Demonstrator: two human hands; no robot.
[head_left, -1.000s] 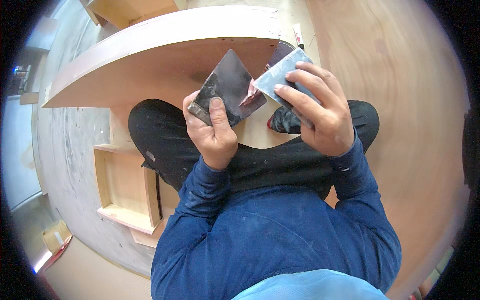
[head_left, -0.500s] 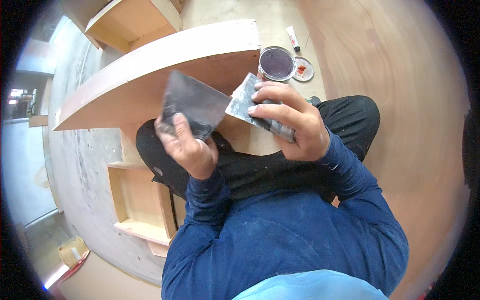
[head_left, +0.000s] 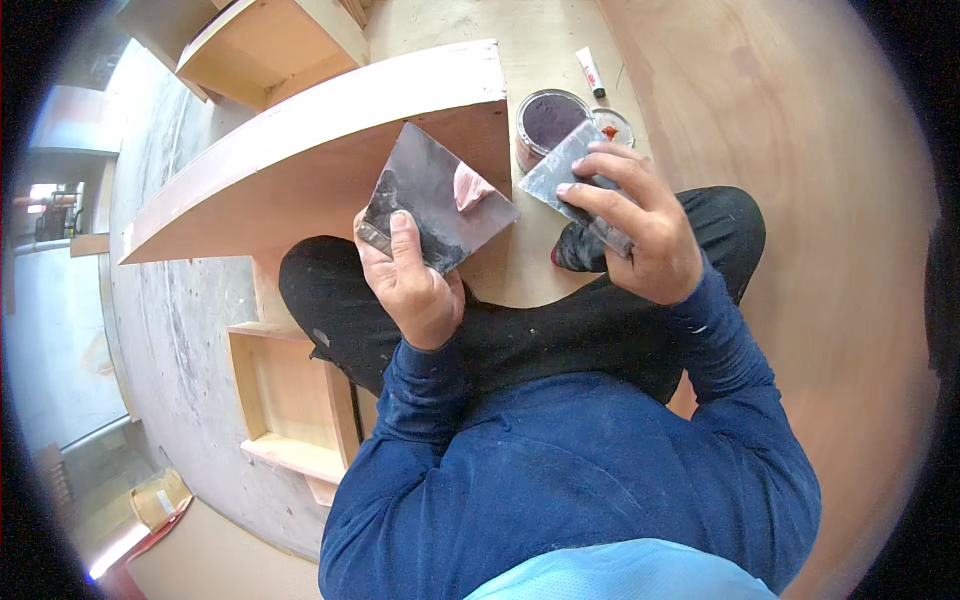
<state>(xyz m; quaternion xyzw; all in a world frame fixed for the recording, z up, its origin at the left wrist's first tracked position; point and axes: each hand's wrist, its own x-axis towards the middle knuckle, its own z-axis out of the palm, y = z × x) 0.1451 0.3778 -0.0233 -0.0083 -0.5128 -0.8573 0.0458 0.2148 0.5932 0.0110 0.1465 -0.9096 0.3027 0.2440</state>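
The left hand (head_left: 415,290) grips a square dark metal plate (head_left: 430,180) by its near corner, thumb pressed on top. The plate is tilted diamond-wise above the person's lap. A small mound of pink paste (head_left: 471,187) sits toward its right side, and black residue marks the part nearest the thumb. The right hand (head_left: 655,225) grasps a flat grey scraper (head_left: 553,180), fingers spread over its upper face; the blade's left corner is just beside the plate's right corner, apart from it.

Beyond the scraper stands a round, open metal can (head_left: 526,156), its inside dark purplish grey; whether that is contents or bare metal cannot be told. Beside it, partly hidden by the scraper and right hand, lies a round lid (head_left: 625,125) bearing an orange-red dab. Just past both is a white tube (head_left: 587,68) with a black cap.

To the left, a long wooden panel (head_left: 330,190) with a pale edge spans the view. Two open wooden boxes lie farther out: one (head_left: 290,457) beside the person's left knee, another (head_left: 335,35) beyond the panel.
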